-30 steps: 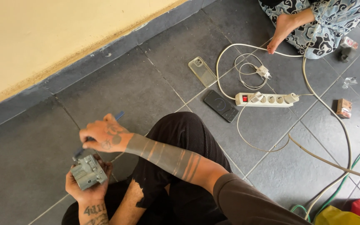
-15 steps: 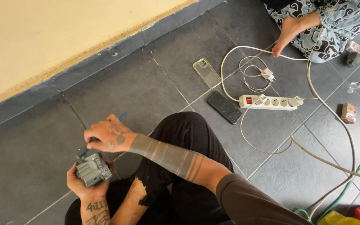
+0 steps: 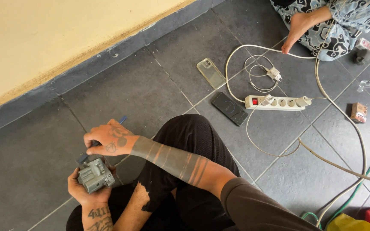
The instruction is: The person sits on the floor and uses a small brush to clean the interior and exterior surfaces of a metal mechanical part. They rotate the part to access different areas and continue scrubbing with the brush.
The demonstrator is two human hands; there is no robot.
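Your left hand (image 3: 91, 193) sits low, palm up, fingers wrapped round a small grey socket block (image 3: 94, 174), held over your knee. Your right hand (image 3: 108, 141) comes across from above, forearm stretched out, fist closed on a blue-handled screwdriver (image 3: 94, 145) that points down at the block. Further out from the block: two phones, one clear-cased (image 3: 211, 73), one dark (image 3: 230, 108), and one white power strip (image 3: 277, 102).
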